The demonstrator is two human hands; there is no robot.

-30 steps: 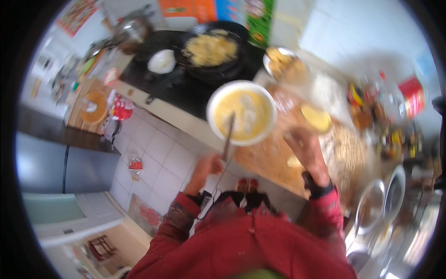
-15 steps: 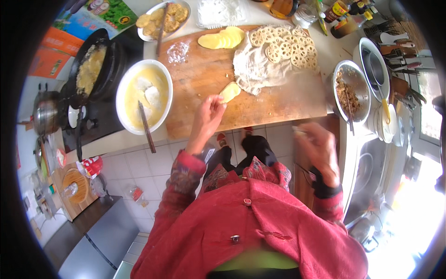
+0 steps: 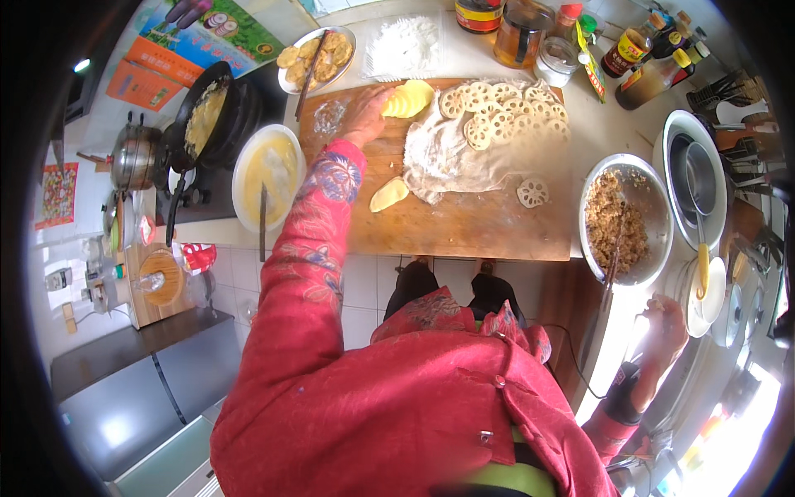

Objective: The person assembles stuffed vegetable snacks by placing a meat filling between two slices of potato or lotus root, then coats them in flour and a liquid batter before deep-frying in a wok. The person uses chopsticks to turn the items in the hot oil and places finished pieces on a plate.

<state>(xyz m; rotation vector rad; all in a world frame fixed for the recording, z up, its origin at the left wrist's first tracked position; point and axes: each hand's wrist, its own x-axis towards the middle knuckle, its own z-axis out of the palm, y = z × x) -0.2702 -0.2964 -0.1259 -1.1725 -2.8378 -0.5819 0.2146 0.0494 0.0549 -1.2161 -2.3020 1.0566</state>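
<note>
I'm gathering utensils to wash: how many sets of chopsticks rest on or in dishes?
3: one set on the oval plate, one in the batter bowl, one in the metal bowl; others may be hidden.

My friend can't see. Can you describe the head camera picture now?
The left hand touches yellow slices on a wooden board, beside a cloth bearing lotus root slices. The right hand is near a metal bowl of brown food.

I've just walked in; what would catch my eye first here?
Probably the lotus root slices, most on a cloth on the wooden board. Left of them, the left hand is at overlapping yellow slices. Right of the board, a metal bowl holds crumbly brown food.
</note>
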